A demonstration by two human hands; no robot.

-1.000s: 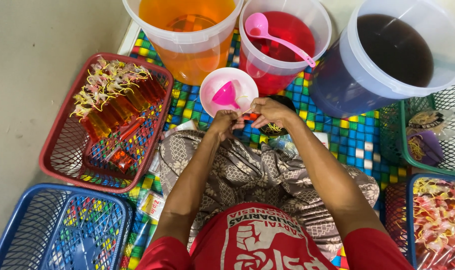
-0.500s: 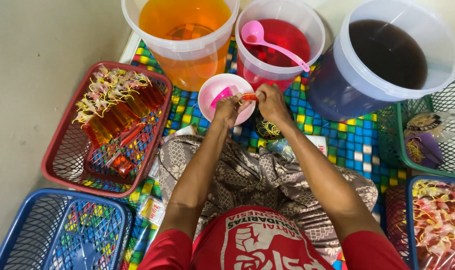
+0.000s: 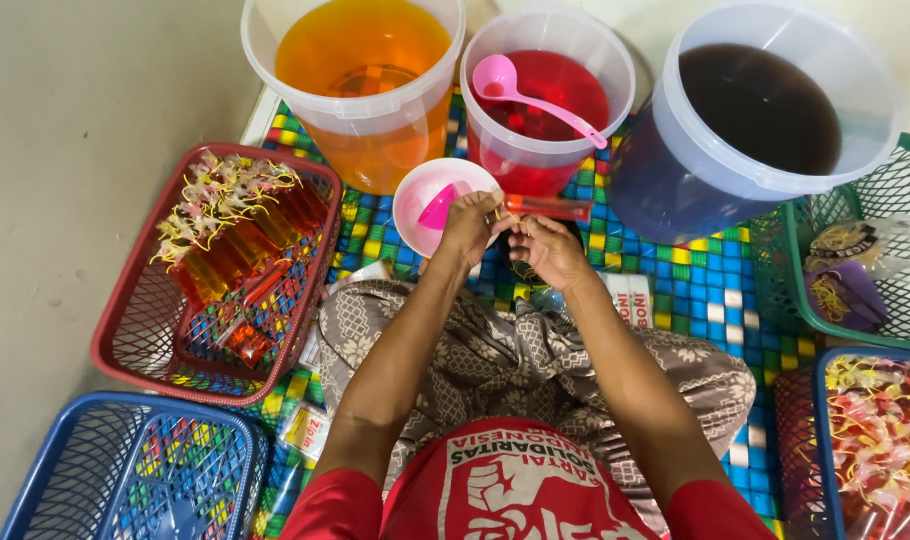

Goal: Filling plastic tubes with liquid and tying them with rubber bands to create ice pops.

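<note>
My left hand (image 3: 469, 228) and my right hand (image 3: 549, 250) meet in front of me, both pinching the neck of a thin plastic tube of red drink (image 3: 550, 207) that lies level, pointing right. A yellow rubber band shows at my left fingers. Just behind the hands stands a small pink bowl (image 3: 423, 188) with a pink funnel (image 3: 440, 208) in it. Beyond that is a clear bucket of red liquid (image 3: 547, 95) with a pink ladle (image 3: 520, 87) resting across it.
A bucket of orange liquid (image 3: 360, 75) stands far left, a bucket of dark liquid (image 3: 760, 110) far right. A red basket (image 3: 125, 335) holds tied orange tubes, a blue basket (image 3: 125, 465) sits near left, a green basket (image 3: 865, 250) and a basket of filled tubes (image 3: 880, 440) right.
Both hands have lifted slightly away from the pink bowl and now hold the filled red tube level between them, working at its neck.
</note>
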